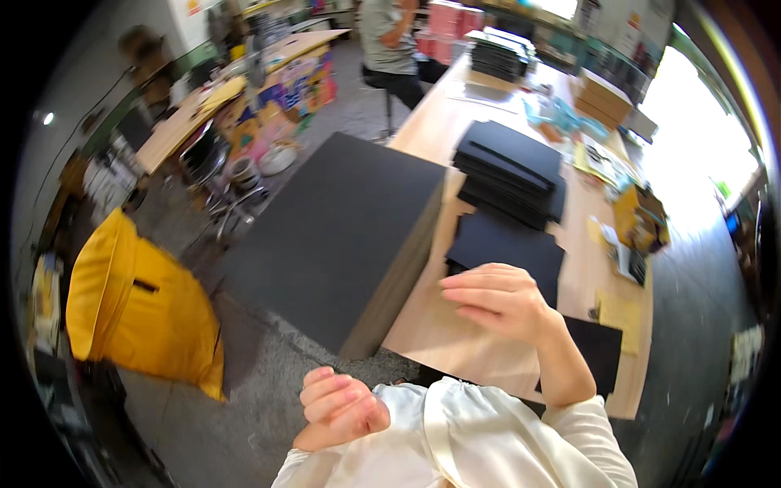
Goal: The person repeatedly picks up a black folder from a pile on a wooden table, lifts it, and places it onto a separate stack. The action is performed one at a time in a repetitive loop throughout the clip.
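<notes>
My right hand [500, 301] is over the wooden table, palm down with its fingers stretched out and close together. No object shows in it. Just beyond it lie flat black sheets [508, 248], with a pile of black cut boards [508, 167] behind them. My left hand [340, 405] is held near my body at waist height, its fingers curled in with nothing seen in them. The nearest thing to it is a tall stack of large black boards [333, 228], whose layered side shows grey-brown. My left hand appears apart from that stack.
The table [431, 325] also bears another black sheet [594, 350], yellow paper [616, 317], a yellow box [639, 218], cardboard boxes [602, 99] and a far stack [498, 55]. A yellow sack [142, 301] stands left. A person [386, 37] sits beyond; a swivel chair [207, 159] stands far left.
</notes>
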`<action>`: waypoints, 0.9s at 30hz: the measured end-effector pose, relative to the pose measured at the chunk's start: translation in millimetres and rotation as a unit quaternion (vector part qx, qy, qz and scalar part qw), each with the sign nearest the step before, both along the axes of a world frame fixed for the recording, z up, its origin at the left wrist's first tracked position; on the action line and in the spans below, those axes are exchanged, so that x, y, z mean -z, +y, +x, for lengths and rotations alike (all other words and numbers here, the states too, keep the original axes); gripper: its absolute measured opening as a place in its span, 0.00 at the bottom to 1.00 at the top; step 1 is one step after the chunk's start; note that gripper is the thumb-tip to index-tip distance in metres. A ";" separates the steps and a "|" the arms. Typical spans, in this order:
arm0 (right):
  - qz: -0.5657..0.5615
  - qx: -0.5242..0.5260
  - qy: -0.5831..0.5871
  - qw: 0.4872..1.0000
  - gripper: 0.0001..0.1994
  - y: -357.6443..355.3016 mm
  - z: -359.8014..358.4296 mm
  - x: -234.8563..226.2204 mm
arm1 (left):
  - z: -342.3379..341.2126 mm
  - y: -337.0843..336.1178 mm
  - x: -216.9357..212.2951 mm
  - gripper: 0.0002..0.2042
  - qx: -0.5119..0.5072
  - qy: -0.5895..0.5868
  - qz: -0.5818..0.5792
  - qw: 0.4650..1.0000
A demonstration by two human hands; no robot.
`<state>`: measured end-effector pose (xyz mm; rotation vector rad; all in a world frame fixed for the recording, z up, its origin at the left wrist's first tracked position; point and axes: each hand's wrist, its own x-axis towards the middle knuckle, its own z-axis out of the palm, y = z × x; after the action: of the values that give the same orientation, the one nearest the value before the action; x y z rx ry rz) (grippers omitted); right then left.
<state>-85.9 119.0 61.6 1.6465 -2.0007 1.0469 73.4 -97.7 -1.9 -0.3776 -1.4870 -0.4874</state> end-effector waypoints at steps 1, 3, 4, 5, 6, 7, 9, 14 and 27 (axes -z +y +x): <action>0.002 -0.055 0.003 0.998 0.13 -26.7 0.4 -13.1 | 4.6 -4.1 0.5 0.05 -0.018 -0.006 0.017 1.000; 0.017 -0.147 0.016 0.989 0.13 -70.9 0.8 -30.0 | 8.6 -7.0 -2.7 0.06 -0.038 -0.017 0.096 0.995; 0.028 -0.186 0.028 0.982 0.14 -90.3 0.3 -35.5 | 12.9 -10.4 -2.0 0.06 -0.052 -0.031 0.128 0.990; 0.040 -0.223 0.039 0.973 0.14 -102.8 -0.5 -38.4 | 16.3 -10.7 -0.7 0.06 -0.061 -0.045 0.162 0.984; 0.055 -0.251 0.030 0.966 0.15 -112.3 -1.8 -39.6 | 18.4 -11.4 -0.3 0.06 -0.066 -0.048 0.184 0.980; 0.072 -0.276 0.020 0.958 0.15 -120.0 -3.4 -39.4 | 18.9 -12.5 0.4 0.07 -0.066 -0.053 0.207 0.975; 0.103 -0.304 0.011 0.947 0.16 -130.7 -7.1 -37.2 | 18.6 -15.0 1.8 0.07 -0.062 -0.061 0.252 0.964; 0.127 -0.313 0.009 0.941 0.15 -139.0 -16.0 -31.2 | 17.5 -17.9 8.1 0.08 -0.070 -0.065 0.255 0.962; 0.115 -0.322 -0.228 0.912 0.11 -149.3 -22.4 -31.8 | -4.0 -21.2 17.0 0.23 -0.090 -0.179 0.109 0.974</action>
<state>-108.3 -30.3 93.4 2.4812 -1.9299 1.5896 69.5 -118.9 -18.9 0.0229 -1.7748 -0.5880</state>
